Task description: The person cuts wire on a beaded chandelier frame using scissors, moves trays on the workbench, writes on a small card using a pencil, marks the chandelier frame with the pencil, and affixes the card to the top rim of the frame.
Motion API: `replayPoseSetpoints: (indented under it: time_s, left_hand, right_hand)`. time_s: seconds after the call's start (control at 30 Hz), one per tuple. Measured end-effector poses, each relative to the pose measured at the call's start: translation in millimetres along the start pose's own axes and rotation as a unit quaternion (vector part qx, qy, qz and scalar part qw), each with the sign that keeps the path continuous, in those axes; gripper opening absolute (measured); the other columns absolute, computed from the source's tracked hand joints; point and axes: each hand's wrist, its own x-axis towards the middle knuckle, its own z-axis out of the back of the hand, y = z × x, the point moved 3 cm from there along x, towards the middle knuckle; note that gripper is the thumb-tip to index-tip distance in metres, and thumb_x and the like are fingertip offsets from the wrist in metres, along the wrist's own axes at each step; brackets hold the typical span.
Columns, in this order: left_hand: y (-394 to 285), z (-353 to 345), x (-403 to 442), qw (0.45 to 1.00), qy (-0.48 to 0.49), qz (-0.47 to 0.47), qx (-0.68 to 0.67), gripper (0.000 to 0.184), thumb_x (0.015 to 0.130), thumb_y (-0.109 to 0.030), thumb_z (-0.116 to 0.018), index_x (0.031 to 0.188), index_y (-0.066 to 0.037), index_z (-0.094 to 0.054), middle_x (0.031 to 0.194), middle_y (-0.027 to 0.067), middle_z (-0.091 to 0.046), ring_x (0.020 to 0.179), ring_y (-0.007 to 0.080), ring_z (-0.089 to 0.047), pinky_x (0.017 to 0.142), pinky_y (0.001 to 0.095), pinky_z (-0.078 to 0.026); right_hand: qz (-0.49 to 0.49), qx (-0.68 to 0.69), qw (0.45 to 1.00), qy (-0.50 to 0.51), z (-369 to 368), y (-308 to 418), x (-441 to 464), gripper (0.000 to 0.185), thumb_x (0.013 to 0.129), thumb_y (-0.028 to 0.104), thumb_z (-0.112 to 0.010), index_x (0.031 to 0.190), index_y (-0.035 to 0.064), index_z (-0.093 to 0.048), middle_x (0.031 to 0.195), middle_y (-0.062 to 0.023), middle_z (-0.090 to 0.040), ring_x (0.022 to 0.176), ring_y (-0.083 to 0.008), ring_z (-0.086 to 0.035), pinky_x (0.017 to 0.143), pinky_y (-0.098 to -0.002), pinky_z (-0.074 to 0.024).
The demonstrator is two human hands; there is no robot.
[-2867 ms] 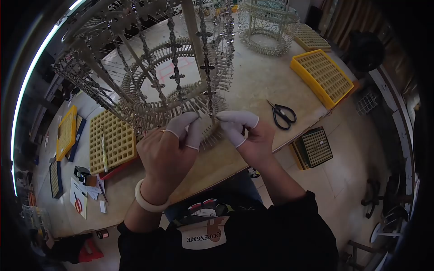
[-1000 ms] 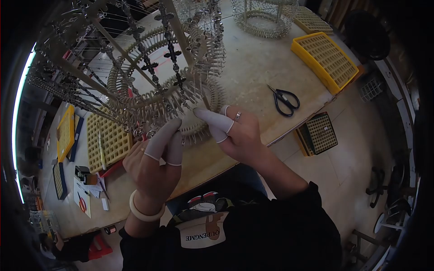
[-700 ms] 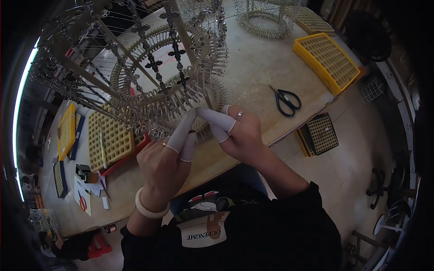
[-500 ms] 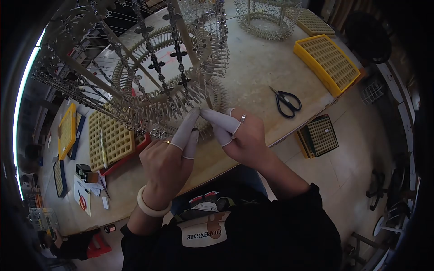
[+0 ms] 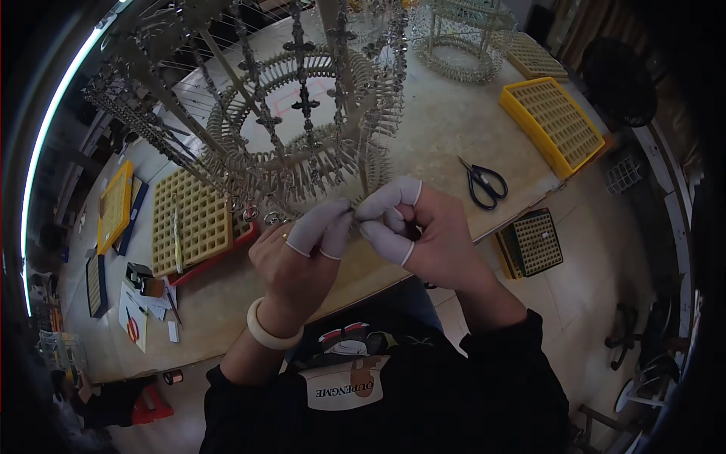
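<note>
Head view, rack: the wire rack (image 5: 219,144) stands on the counter (image 5: 446,125), just beyond both hands; its lower ring of close-set hooks lies past the fingertips, on the far side of the grip.
Chains: dark metal chains (image 5: 305,104) with cross-shaped links hang down the rack, above and beyond the point where the fingertips meet.
Left hand: the left hand (image 5: 291,261) has its grip narrow, thumb and forefinger drawn together at the tips near the rack's front edge; whatever lies between them is too small to tell.
Right hand: the right hand (image 5: 435,234) has a narrow grip too, finger bent and thumb close to it, the tips just beside the left ones; I cannot tell what it holds.
Finger covers: pale covers (image 5: 314,227) sit on the thumb and forefinger of each hand.
Bangle: a cream bangle (image 5: 265,331) circles the left wrist.
Scissors: dark-handled scissors (image 5: 473,172) lie on the counter, right of the rack and beyond the right hand.
Left tray: a beige grid tray (image 5: 200,227) lies over a red tray (image 5: 219,259), left of the left hand.
Right tray: a yellow tray (image 5: 522,113) lies near the counter's right edge.
Second rack: another wire rack (image 5: 454,74) stands farther back.
</note>
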Motion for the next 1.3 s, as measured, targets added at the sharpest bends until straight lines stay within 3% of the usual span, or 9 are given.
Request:
replayPoseSetpoints:
  time_s: [0.07, 0.13, 0.17, 0.23, 0.37, 0.53, 0.73, 0.8, 1.3]
  left_hand:
    - [-5, -2, 1, 0.999, 0.002, 0.026, -0.025, 0.015, 0.079, -0.006, -0.072, 0.094, -0.007, -0.069, 0.059, 0.0005, -0.06, 0.046, 0.0109, -0.054, 0.046, 0.0239, -0.04]
    - [-8, -4, -2, 0.93, 0.009, 0.268, -0.251, 0.014, 0.084, -0.007, -0.07, 0.098, -0.004, -0.067, 0.058, -0.0022, -0.057, 0.046, 0.005, -0.052, 0.043, 0.0204, -0.037]
    - [-13, -2, -1, 0.93, 0.006, 0.267, -0.252, 0.014, 0.084, -0.007, -0.07, 0.098, -0.004, -0.067, 0.058, -0.0022, -0.057, 0.046, 0.005, -0.052, 0.043, 0.0204, -0.037]
    - [-15, -4, -3, 0.826, -0.021, 0.387, -0.41, 0.014, 0.088, -0.008, -0.066, 0.101, -0.002, -0.065, 0.061, -0.0036, -0.056, 0.045, 0.0024, -0.047, 0.041, 0.0198, -0.033]
    - [-13, -8, -7, 0.743, -0.03, 0.463, -0.482, 0.014, 0.089, -0.008, -0.063, 0.101, -0.002, -0.065, 0.062, -0.0031, -0.055, 0.043, 0.0027, -0.041, 0.04, 0.0203, -0.029]
    - [-11, -14, -11, 0.555, -0.008, 0.478, -0.681, 0.017, 0.092, -0.011, -0.06, 0.104, 0.0, -0.065, 0.063, -0.0032, -0.053, 0.044, 0.0028, -0.037, 0.042, 0.0198, -0.026]
    - [-13, -6, -11, 0.758, -0.003, 0.454, -0.468, 0.022, 0.094, -0.008, -0.055, 0.112, 0.001, -0.062, 0.062, -0.004, -0.052, 0.044, 0.0019, -0.037, 0.041, 0.0208, -0.026]
    - [-12, -11, -10, 0.749, -0.002, 0.461, -0.477, 0.02, 0.093, -0.01, -0.058, 0.109, 0.001, -0.064, 0.06, -0.0023, -0.053, 0.043, 0.0033, -0.041, 0.039, 0.0204, -0.027]
    - [-8, -19, -8, 0.69, -0.023, 0.476, -0.544, 0.015, 0.093, -0.015, -0.06, 0.101, -0.004, -0.066, 0.056, -0.0022, -0.05, 0.043, 0.0046, -0.041, 0.039, 0.0202, -0.028]
  right_hand:
    - [0.02, -0.025, 0.999, -0.018, 1, 4, 5, 0.014, 0.081, -0.003, -0.067, 0.093, 0.0043, -0.063, 0.061, 0.0092, -0.04, 0.057, 0.0004, -0.035, 0.053, -0.0174, -0.0303]
    - [0.039, -0.049, 0.997, -0.038, 1, 6, 9, 0.014, 0.081, -0.003, -0.068, 0.092, 0.0046, -0.064, 0.062, 0.0087, -0.042, 0.057, 0.0002, -0.037, 0.052, -0.0176, -0.031]
    - [0.072, -0.1, 0.991, -0.059, 1, 5, 10, 0.015, 0.08, -0.003, -0.068, 0.093, 0.0052, -0.065, 0.061, 0.0079, -0.043, 0.056, -0.0002, -0.038, 0.051, -0.018, -0.0314]
    - [0.106, -0.152, 0.98, -0.078, 0, 3, 12, 0.016, 0.079, -0.003, -0.069, 0.093, 0.0058, -0.066, 0.061, 0.0071, -0.045, 0.056, -0.0005, -0.039, 0.05, -0.0183, -0.0318]
    - [0.146, -0.152, 0.973, -0.096, -2, -3, 12, 0.018, 0.079, -0.002, -0.069, 0.095, 0.0068, -0.068, 0.059, 0.0057, -0.044, 0.053, -0.0012, -0.039, 0.047, -0.0189, -0.0313]
    - [0.183, -0.178, 0.962, -0.099, -1, -4, 12, 0.019, 0.079, 0.003, -0.068, 0.098, 0.0063, -0.067, 0.053, -0.0006, -0.046, 0.046, -0.0064, -0.042, 0.044, -0.0242, -0.0361]
    - [0.175, -0.18, 0.96, -0.121, 0, -4, 13, 0.018, 0.079, 0.004, -0.069, 0.096, 0.0069, -0.068, 0.052, -0.0025, -0.049, 0.045, -0.0079, -0.044, 0.043, -0.0249, -0.0367]
    - [0.16, -0.172, 0.965, -0.116, -2, -3, 13, 0.021, 0.078, -0.003, -0.068, 0.096, 0.0074, -0.069, 0.059, 0.0045, -0.046, 0.052, -0.0021, -0.04, 0.046, -0.0191, -0.0329]
    - [0.212, -0.23, 0.947, -0.077, 7, 4, 19, 0.023, 0.077, -0.005, -0.065, 0.098, 0.0054, -0.07, 0.063, -0.0006, -0.056, 0.049, -0.0054, -0.045, 0.046, -0.0222, -0.0338]
